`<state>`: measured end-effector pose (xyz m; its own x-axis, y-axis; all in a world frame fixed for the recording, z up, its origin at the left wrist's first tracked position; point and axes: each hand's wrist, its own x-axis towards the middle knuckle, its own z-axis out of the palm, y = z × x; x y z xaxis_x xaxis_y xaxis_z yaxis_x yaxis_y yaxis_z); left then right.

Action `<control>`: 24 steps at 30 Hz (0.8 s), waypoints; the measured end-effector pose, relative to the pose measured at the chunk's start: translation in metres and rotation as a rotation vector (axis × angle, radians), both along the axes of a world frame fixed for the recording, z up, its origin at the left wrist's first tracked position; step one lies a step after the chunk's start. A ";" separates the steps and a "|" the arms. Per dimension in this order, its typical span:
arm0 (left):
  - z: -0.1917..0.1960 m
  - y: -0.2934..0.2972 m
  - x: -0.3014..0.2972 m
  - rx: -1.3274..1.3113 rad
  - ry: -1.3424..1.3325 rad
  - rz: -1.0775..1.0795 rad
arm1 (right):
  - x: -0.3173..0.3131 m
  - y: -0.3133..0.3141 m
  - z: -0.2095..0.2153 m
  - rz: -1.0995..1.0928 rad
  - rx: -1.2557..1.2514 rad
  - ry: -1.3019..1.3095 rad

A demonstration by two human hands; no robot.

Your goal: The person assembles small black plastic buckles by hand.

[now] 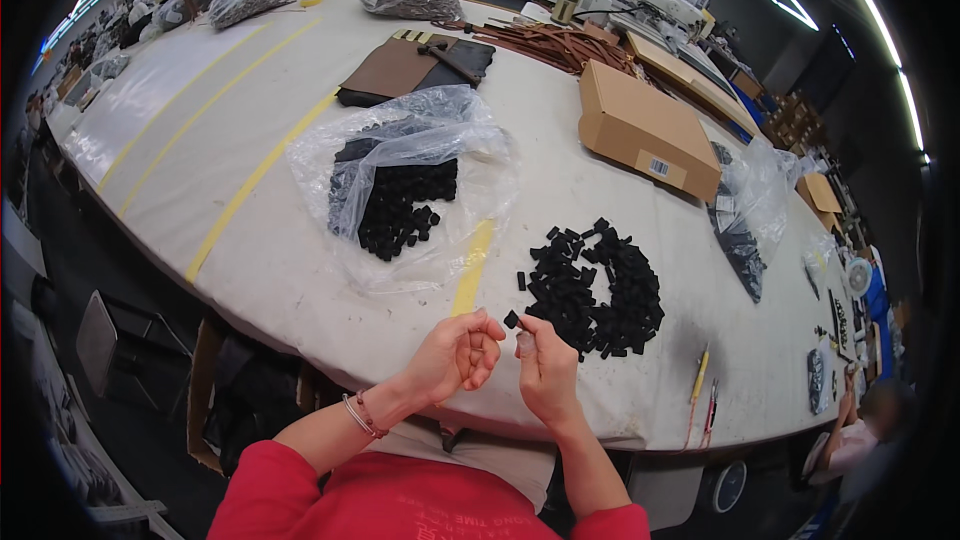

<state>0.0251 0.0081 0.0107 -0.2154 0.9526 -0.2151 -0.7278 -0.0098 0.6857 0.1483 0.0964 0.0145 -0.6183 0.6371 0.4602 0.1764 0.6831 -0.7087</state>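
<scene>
Left hand (468, 352): reaching toward 2 o'clock, loosely curled; can't tell if holding anything. Just off its 2 o'clock, between both hands: black piece (512, 320), tilted, too small to tell pointing direction or long axis. Right hand (547, 372): reaching toward 11 o'clock, pinching same piece at fingertips, otherwise curled. At right hand's 1 o'clock: black pile (628, 290), spread on table (560, 180).
</scene>
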 end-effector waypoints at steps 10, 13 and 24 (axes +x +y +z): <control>-0.003 -0.006 0.005 0.057 -0.441 -0.108 | -0.002 -0.015 -0.001 0.102 -0.201 0.074; -0.006 -0.002 -0.013 0.071 -0.336 -0.039 | -0.007 0.006 0.003 0.188 -0.457 -0.130; 0.006 0.001 -0.050 0.002 -0.152 0.191 | -0.054 0.067 -0.004 -0.149 0.428 -0.734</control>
<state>-0.0246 0.0090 0.0172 -0.3574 0.8980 -0.2567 -0.8072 -0.1587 0.5686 0.0946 0.1635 0.0103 -0.7771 0.5981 0.1958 0.5978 0.7988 -0.0674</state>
